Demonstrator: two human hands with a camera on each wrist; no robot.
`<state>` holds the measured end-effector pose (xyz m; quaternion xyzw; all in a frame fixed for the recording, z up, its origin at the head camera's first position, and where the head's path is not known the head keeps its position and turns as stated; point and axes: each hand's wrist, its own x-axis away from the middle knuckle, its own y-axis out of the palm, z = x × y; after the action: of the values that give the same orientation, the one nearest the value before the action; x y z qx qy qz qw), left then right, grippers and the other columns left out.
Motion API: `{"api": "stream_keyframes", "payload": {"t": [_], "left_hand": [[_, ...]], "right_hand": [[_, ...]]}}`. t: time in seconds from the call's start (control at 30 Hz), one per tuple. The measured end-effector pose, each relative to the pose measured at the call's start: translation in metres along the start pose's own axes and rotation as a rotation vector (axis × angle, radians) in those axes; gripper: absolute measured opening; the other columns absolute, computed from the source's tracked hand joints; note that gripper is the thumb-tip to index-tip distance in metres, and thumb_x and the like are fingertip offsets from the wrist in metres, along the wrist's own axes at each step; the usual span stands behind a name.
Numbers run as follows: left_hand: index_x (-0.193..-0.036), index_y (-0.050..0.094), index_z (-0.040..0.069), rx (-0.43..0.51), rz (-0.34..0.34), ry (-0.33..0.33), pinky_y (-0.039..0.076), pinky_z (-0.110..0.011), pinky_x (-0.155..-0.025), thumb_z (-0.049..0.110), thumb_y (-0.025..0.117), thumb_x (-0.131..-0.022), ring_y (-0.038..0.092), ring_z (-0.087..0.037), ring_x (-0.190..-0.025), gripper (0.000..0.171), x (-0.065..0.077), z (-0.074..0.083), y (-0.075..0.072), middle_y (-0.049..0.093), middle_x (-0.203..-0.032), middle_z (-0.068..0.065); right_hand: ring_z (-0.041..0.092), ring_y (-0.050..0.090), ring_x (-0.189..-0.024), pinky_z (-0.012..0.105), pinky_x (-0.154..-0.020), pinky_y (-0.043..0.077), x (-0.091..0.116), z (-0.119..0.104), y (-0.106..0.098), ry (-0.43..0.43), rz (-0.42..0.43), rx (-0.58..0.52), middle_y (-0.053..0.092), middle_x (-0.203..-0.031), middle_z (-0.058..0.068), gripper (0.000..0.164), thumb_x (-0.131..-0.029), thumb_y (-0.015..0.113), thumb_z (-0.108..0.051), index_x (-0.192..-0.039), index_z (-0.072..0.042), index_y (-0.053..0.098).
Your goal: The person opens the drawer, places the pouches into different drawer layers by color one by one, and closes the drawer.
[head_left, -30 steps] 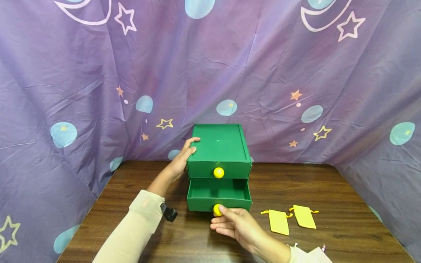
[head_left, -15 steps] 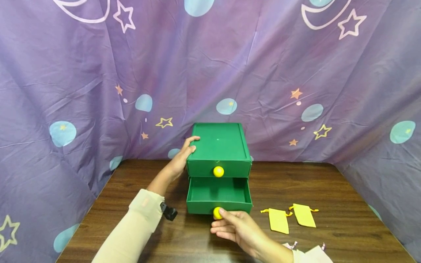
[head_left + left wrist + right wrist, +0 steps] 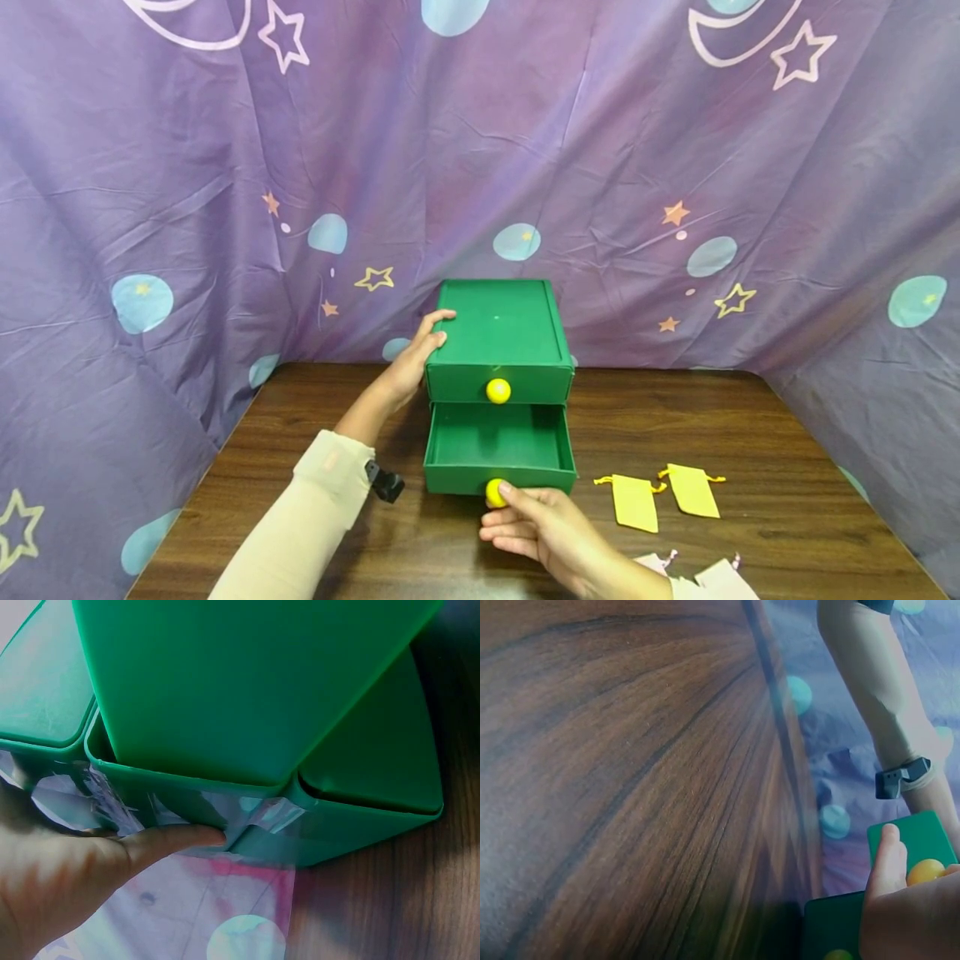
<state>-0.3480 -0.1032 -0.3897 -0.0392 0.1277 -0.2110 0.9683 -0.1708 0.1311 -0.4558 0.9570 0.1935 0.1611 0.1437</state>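
Right hand [image 3: 551, 529], low in the middle of the head view, has its thumb on the round yellow knob [image 3: 495, 492] of the lower drawer [image 3: 450, 481]; it looks to me like a pinch, though the finger behind is hidden. Its other visible fingers reach loosely below. That drawer stands partly out of the green cabinet [image 3: 497, 325], mid-frame on the brown table [image 3: 300, 500]. Left of it, the left hand [image 3: 408, 371] rests against the cabinet's side, fingertips over the top edge, loosely open and grasping nothing that I can see. I'd guess thin, light plastic, stiff but flexing at the walls, and rather slippery; the knob seems the best hold, with a palm on the side for steadiness. Two yellow pouches [image 3: 635, 503] [image 3: 692, 491] lie at lower right.

From the left wrist, green panels fill the upper frame; the thumb [image 3: 172, 838] stretches straight across clear tape [image 3: 277, 815] on the seams, which I'd press gently.

From the right wrist, the cabinet sits in the lower right corner, one finger upright before it. Two yellow knobs show there; I can't tell which one is being held.
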Motion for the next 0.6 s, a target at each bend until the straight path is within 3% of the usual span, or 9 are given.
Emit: {"api": "stream_keyframes", "payload": {"t": [0.6], "left_hand": [[-0.157,0.025,0.013,-0.009,0.003,0.002,0.021,-0.052,-0.118,0.022,0.031,-0.108,0.027,-0.035,-0.138,0.050,-0.0002,-0.0002,0.0003,0.016,-0.163,-0.018]], "right_hand": [[0.018,0.075,-0.090,0.033,-0.086,0.059,0.0089,0.0076,-0.0006,-0.008,-0.062,0.006,0.077,-0.097,0.009,0.031,-0.107,0.055,-0.029,-0.116,-0.001,0.066]]}}
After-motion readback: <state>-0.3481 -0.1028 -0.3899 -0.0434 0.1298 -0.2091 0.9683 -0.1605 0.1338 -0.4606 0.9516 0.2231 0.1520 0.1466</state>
